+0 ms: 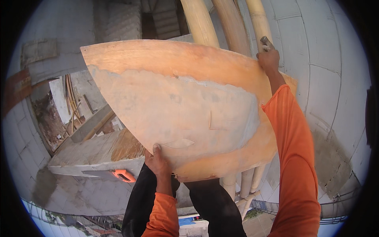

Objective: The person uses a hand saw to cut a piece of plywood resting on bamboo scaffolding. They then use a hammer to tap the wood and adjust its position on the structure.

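Observation:
A large plywood panel, cut to a curved shape with a point at the far left, is tilted in front of me. Grey dried cement smears cover much of its orange-brown face. My left hand grips the near lower edge, thumb on top and fingers hidden beneath. At the far right edge, my right hand is closed round what looks like a hammer. Its dark metal head sticks out above the fist, and the handle is hidden. The right wrist lies close against the panel's edge.
A handsaw with an orange handle lies by a concrete ledge at left. Thick bamboo poles run behind the panel. Beyond the ledge is an opening with wood strips and rubble. Grey block walls stand right.

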